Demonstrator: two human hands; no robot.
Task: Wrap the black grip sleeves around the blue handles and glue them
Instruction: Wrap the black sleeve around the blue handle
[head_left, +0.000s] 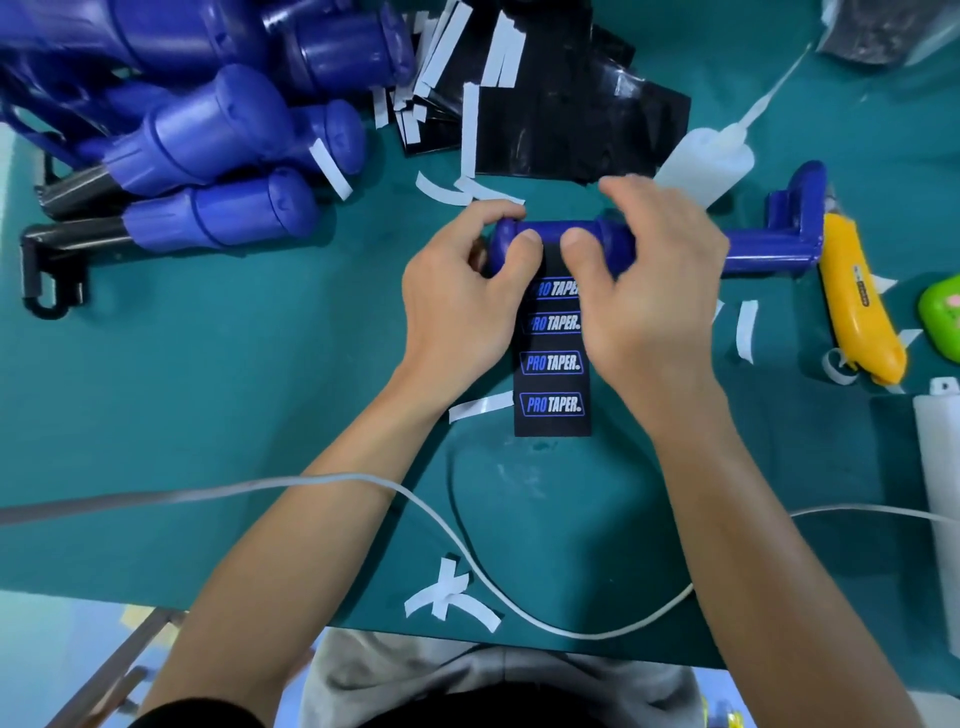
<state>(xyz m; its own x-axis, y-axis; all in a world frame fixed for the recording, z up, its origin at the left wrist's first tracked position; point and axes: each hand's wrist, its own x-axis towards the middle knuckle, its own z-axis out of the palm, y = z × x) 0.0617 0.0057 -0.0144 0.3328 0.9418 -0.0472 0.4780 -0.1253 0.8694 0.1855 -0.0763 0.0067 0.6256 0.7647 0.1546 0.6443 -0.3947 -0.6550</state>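
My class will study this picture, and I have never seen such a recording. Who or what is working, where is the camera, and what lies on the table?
There is no machine here: a person works with bare hands, and the single picture comes from a camera on their head, looking down. The left hand and right hand grip a blue plastic handle, thumbs pressing the top end of a black printed grip sleeve onto it; the rest of the sleeve lies flat on the green table mat. Around lie a pile of more blue handles, a white squeeze bottle, a yellow utility knife and white paper strips.
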